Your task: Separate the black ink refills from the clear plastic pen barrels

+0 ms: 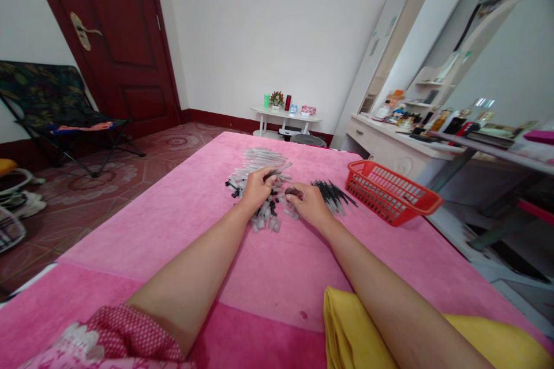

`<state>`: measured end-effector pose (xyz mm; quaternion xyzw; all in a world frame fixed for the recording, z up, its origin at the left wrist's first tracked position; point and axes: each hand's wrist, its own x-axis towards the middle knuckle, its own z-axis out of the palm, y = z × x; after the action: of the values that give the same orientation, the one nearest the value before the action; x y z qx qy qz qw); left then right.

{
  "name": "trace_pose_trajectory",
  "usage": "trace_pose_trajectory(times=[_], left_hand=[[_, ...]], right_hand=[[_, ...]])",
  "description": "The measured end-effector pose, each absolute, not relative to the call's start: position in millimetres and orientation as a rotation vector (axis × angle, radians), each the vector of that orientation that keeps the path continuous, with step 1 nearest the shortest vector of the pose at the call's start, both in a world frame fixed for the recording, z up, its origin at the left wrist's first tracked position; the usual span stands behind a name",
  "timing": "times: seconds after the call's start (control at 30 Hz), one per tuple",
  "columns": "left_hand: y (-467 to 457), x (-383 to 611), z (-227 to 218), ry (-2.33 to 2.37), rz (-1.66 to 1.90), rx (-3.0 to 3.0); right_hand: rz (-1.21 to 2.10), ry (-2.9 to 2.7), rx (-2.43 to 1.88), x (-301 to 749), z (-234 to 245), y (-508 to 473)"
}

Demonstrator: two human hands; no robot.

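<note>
Over the middle of a pink cloth, my left hand [258,189] is closed, thumb against fingers, above a pile of small parts. A slim greyish piece shows at its fingertips, too small to name. My right hand [310,203] is just to the right, fingers curled in around something dark that I cannot make out. Clear pen barrels [262,157] lie in a heap beyond my left hand. Small black pieces [234,187] and short clear caps [266,222] are scattered around and below it. Thin black-and-clear pen refills [332,191] lie bunched right of my right hand.
A red plastic basket [392,193] sits at the right edge of the pink cloth [173,213]. Folded yellow fabric [352,328] lies under my right forearm. Beyond stand a small white table [285,114], a folding chair [56,104] and a dresser [389,144] with bottles.
</note>
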<state>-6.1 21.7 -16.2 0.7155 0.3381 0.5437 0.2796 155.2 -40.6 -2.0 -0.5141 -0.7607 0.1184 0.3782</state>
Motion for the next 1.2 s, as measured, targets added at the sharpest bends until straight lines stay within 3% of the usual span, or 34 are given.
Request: trace_pose_trajectory(times=[1.2], left_hand=[[21.1, -2.7, -18.4, 0.877, 1.392, 1.894]], right_hand=[[0.169, -2.082, -1.382, 152.8, 2.3, -46.3]])
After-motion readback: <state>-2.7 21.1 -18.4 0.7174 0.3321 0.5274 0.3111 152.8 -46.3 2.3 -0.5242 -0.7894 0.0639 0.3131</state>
